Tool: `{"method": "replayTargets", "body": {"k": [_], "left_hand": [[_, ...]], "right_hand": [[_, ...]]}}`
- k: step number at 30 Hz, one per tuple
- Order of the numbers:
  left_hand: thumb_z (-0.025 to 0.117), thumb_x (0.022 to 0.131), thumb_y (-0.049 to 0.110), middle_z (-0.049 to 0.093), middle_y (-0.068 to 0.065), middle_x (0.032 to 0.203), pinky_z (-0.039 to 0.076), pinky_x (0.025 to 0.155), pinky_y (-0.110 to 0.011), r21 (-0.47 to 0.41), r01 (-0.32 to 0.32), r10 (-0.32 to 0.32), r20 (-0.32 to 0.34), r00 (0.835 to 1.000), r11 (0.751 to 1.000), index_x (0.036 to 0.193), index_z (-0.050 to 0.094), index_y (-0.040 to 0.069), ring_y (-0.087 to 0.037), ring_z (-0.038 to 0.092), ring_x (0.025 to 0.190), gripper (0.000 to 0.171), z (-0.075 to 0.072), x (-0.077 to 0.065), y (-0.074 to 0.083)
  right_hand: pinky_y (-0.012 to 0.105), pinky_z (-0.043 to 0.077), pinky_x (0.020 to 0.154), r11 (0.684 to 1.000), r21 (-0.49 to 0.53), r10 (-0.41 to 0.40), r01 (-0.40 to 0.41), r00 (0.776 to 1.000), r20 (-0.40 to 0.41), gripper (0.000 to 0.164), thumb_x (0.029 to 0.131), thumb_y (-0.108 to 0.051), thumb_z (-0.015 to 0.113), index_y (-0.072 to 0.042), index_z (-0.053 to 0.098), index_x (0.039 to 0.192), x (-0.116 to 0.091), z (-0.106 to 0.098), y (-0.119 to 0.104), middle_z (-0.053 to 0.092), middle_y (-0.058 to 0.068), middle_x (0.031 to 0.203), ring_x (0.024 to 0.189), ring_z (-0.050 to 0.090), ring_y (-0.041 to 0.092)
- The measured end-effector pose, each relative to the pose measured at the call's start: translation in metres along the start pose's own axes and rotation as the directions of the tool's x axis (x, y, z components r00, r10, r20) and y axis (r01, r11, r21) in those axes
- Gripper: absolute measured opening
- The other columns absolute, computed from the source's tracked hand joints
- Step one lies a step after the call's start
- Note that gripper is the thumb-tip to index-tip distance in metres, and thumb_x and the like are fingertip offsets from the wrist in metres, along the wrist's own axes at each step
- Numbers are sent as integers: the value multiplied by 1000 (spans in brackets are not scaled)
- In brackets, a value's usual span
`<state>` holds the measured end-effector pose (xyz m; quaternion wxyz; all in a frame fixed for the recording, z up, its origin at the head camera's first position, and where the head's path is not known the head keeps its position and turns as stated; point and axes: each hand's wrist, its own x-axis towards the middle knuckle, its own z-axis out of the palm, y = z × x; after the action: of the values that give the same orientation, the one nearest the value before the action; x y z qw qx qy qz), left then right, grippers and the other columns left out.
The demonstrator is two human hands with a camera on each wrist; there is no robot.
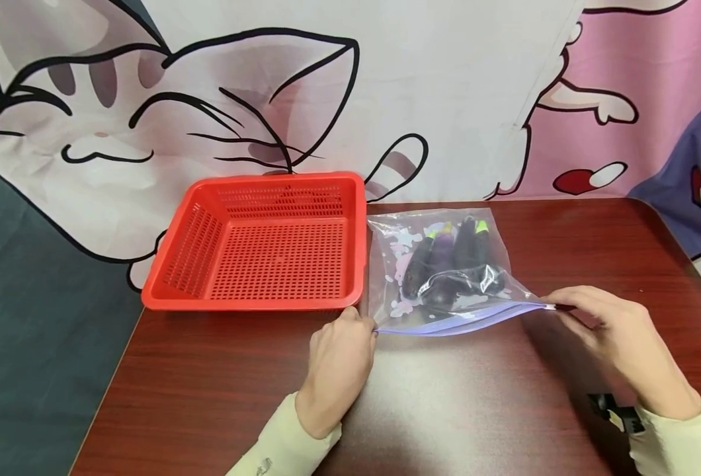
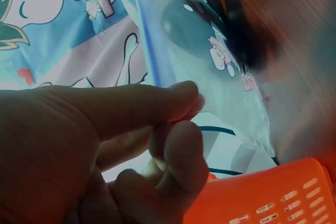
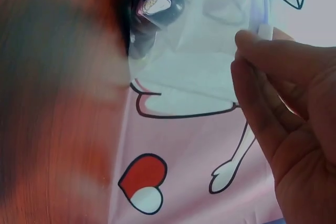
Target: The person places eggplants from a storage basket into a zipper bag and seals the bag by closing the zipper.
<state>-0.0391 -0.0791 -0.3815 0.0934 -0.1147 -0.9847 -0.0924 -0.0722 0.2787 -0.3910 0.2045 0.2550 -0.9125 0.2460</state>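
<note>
A clear zip bag [image 1: 381,291] with pastel prints lies on the table, its lilac zip edge [image 1: 466,324] lifted toward me. Inside it are several dark eggplants [image 1: 442,264], some with bright green or yellowish tips. My left hand [image 1: 340,367] pinches the left end of the zip edge between thumb and finger. At the opposite end, my right hand [image 1: 618,337] pinches the corner beside a white zip slider [image 3: 265,32]. The edge is stretched between both hands. Whether the zip is fully closed I cannot tell.
A red perforated basket [image 1: 255,304] stands left of the bag, close to the left hand, with nothing seen inside. The reddish-brown wooden table [image 1: 207,396] reaches a cartoon-printed cloth [image 1: 446,99] at the back. Dark green fabric [image 1: 35,357] is at the left.
</note>
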Motion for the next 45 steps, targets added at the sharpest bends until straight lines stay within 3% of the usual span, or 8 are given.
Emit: {"method": "replayTargets", "body": {"k": [3, 13, 18, 23, 27, 30, 40, 45], "left_hand": [[72, 75, 19, 52, -1, 62, 39, 38, -35, 28, -16, 15, 12, 1000, 999, 66, 65, 16, -24, 58, 50, 12, 1, 0, 4], [77, 70, 28, 55, 0, 75, 43, 46, -32, 42, -101, 96, 112, 989, 994, 82, 65, 18, -18, 59, 62, 19, -13, 20, 38], [71, 76, 44, 54, 0, 81, 46, 52, -32, 36, -141, 138, 80, 987, 989, 89, 65, 18, -17, 58, 70, 29, -10, 46, 63], [64, 78, 54, 55, 3, 83, 45, 58, -29, 69, -203, 200, 50, 979, 977, 92, 66, 22, -14, 55, 76, 35, 2, 70, 90], [62, 79, 56, 57, 7, 88, 42, 64, -26, 108, -275, 268, 73, 961, 955, 98, 65, 25, -12, 54, 82, 36, 7, 83, 113], [60, 82, 53, 57, 9, 93, 41, 68, -25, 119, -337, 329, 84, 941, 934, 102, 64, 27, -11, 54, 87, 34, 11, 91, 127], [50, 93, 37, 60, 14, 90, 40, 66, -21, 128, -487, 482, 73, 873, 864, 101, 65, 31, -5, 58, 84, 18, 22, 104, 154], [49, 94, 29, 61, 14, 87, 37, 64, -23, 133, -495, 488, 87, 869, 858, 98, 67, 34, -4, 59, 82, 18, 22, 105, 157]], "right_hand": [[2, 31, 82, 1000, 2, 5, -5, 999, -39, 41, 60, 0, 80, -20, 72, 95, 0, -3, 1, 67, -8, 87, 86, 52, -11], [8, 33, 62, 998, -58, 7, -10, 999, -51, 38, 56, -4, 83, -22, 72, 87, 7, -11, 3, 66, -9, 78, 68, 45, -13], [5, 34, 70, 998, -48, -37, 34, 998, -56, 15, 76, -26, 74, -20, 72, 90, 8, -11, 6, 68, -7, 81, 76, 50, -14], [4, 33, 72, 997, -18, -71, 69, 992, -107, 43, 89, -52, 48, -18, 74, 90, 9, -9, 7, 69, -6, 82, 79, 52, -15], [4, 33, 71, 998, 2, -62, 63, 992, -113, 13, 81, -26, 71, -16, 74, 89, 10, -8, 6, 69, -5, 83, 79, 53, -13], [6, 32, 68, 1000, -4, -30, 30, 991, -130, 20, 70, -8, 77, -15, 73, 88, 12, -7, 4, 69, -4, 81, 73, 50, -11], [5, 31, 67, 1000, 17, 20, -17, 982, -187, 29, 80, -40, 70, -12, 71, 86, 16, -4, 0, 67, -4, 77, 75, 49, -17], [2, 33, 69, 999, 34, -4, 10, 983, -182, 51, 83, -58, 52, -11, 70, 85, 16, -1, 3, 66, -6, 77, 74, 51, -17]]}}
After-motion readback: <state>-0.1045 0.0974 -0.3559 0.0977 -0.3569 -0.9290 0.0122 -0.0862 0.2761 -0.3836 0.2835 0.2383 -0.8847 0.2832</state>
